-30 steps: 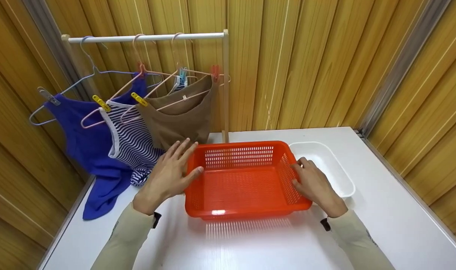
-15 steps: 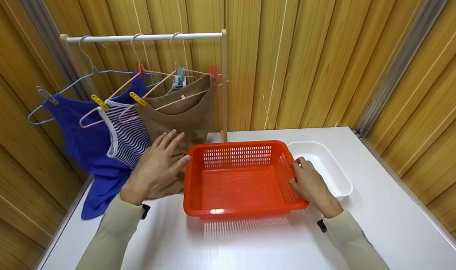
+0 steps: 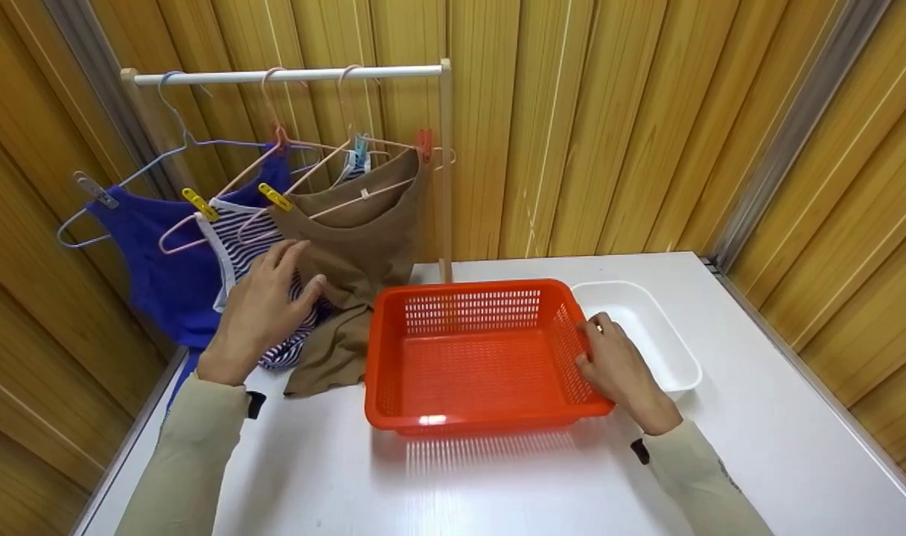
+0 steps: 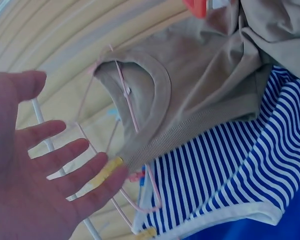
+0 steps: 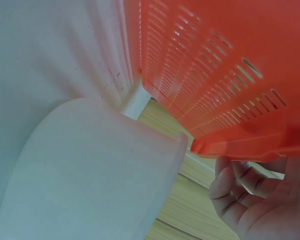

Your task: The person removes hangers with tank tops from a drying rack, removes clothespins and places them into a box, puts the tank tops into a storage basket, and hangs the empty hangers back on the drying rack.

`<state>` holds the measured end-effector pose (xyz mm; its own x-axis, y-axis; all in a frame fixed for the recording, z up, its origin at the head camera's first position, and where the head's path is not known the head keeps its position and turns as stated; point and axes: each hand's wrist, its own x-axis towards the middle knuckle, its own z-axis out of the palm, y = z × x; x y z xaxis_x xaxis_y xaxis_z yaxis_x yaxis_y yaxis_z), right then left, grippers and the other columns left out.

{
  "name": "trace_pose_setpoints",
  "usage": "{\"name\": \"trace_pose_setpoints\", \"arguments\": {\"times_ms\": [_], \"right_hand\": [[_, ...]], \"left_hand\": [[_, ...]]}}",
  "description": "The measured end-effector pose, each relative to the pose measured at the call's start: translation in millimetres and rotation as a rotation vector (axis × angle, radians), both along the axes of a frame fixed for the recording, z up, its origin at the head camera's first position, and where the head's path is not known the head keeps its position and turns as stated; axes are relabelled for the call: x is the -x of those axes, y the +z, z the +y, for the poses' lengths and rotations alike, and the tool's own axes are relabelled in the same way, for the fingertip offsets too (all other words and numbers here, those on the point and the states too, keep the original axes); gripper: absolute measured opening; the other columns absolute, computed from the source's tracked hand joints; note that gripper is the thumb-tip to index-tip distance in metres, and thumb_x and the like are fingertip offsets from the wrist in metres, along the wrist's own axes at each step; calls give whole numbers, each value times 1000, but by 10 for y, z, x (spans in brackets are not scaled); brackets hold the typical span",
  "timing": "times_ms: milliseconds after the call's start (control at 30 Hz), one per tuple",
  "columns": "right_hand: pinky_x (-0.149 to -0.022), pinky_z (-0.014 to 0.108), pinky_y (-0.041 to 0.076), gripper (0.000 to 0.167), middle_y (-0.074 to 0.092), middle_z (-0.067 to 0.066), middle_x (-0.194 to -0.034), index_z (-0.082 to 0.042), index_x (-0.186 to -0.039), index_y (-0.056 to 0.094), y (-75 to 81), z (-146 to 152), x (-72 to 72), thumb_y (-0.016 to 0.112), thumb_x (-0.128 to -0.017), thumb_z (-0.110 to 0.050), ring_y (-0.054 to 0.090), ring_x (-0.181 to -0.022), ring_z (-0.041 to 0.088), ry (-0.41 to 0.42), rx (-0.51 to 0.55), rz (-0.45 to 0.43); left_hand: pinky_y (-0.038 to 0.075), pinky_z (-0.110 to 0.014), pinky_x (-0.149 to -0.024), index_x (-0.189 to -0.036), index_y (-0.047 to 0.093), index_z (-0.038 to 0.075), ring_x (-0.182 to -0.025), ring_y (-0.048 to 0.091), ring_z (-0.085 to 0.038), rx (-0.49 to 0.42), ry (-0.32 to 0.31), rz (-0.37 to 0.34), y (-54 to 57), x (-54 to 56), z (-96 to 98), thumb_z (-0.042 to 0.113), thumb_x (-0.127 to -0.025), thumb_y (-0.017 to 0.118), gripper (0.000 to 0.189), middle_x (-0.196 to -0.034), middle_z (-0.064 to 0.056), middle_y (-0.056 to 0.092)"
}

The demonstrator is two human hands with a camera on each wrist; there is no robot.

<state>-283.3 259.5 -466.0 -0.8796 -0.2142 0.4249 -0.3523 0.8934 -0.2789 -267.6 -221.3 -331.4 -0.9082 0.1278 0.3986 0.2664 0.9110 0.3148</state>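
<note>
My left hand [image 3: 257,305] is raised in front of the hanging clothes with its fingers spread and nothing in them. Nearest to it are a brown top [image 3: 363,238] and a navy-and-white striped top [image 3: 255,231]. In the left wrist view the fingers overlap a yellow clothespin [image 4: 106,172] at the brown top's shoulder. My right hand [image 3: 618,365] grips the right rim of a red plastic basket [image 3: 475,417], its fingers curled at the edge. Nothing lies inside the basket. The brown top's lower end spreads on the table, left of the basket.
A rack with a white bar [image 3: 289,76] stands at the back left, carrying hangers and a blue top [image 3: 162,268]. Behind the basket's right side sits a white basin [image 3: 680,350]. Wood-look walls [image 3: 572,149] enclose the white table [image 3: 512,499].
My left hand has left the basket's left side and moved left, up to the front of the clothes. The right hand stays at the basket rim, and the basket is nearly still.
</note>
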Motion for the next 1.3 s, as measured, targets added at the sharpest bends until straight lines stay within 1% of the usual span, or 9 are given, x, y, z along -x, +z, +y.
{"name": "trace_pose_setpoints", "arguments": {"times_ms": [133,367,467,700,800,933,1033,1133,1300], "right_hand": [[-81,46,49,40,54,17,-109,7,-117,61,-7,9,-2,65,-79,-5,53,-91,31,-1,2,-5],[-80,45,50,36,55,17,-109,6,-113,63,4,13,-5,65,-79,-6,54,-90,31,-4,-2,18],[-79,46,50,36,56,16,-108,7,-112,63,8,12,-6,65,-78,-5,55,-90,30,-5,-1,29],[-78,45,51,39,56,15,-107,7,-113,64,-19,11,-3,67,-77,-7,56,-88,29,-13,7,31],[-78,45,51,39,56,15,-107,6,-114,64,-25,15,0,66,-78,-7,56,-88,29,-15,8,31],[-77,45,50,38,56,15,-108,5,-114,64,-33,18,-4,66,-78,-7,56,-88,29,-14,12,33],[-77,45,51,37,56,15,-107,6,-113,65,-35,14,-2,65,-78,-7,56,-87,29,-14,7,37],[-76,46,51,36,56,16,-107,6,-112,64,-36,15,0,65,-79,-7,56,-86,28,-14,3,40],[-77,45,51,37,56,15,-106,6,-112,64,-25,12,-10,64,-78,-6,56,-87,29,-7,7,50]], "left_hand": [[34,-64,-107,-149,37,11,-137,39,-44,-66,37,49,82,49,-138,40,-100,52,59,-152,-20,38],[30,-65,-110,-151,34,13,-140,35,-46,-144,91,47,183,144,-363,39,-100,52,60,-154,-22,34],[28,-64,-111,-150,35,11,-140,34,-46,-156,103,47,174,210,-436,36,-100,52,58,-154,-22,35],[29,-65,-110,-146,37,7,-142,30,-45,-167,135,89,116,350,-535,28,-99,54,55,-153,-21,35],[28,-65,-111,-149,33,6,-143,28,-46,-159,133,67,97,388,-563,29,-100,53,58,-155,-23,32],[27,-66,-110,-154,25,8,-142,30,-48,-154,136,-1,77,420,-573,32,-102,49,62,-156,-25,29],[27,-67,-110,-154,25,8,-140,32,-49,-151,142,-31,64,438,-573,33,-102,48,62,-155,-27,30],[29,-66,-109,-153,28,7,-138,35,-49,-150,143,-35,60,454,-562,34,-102,47,60,-153,-26,34],[36,-62,-106,-147,38,3,-128,48,-47,-163,131,-10,70,472,-510,35,-103,46,55,-146,-25,46]]}}
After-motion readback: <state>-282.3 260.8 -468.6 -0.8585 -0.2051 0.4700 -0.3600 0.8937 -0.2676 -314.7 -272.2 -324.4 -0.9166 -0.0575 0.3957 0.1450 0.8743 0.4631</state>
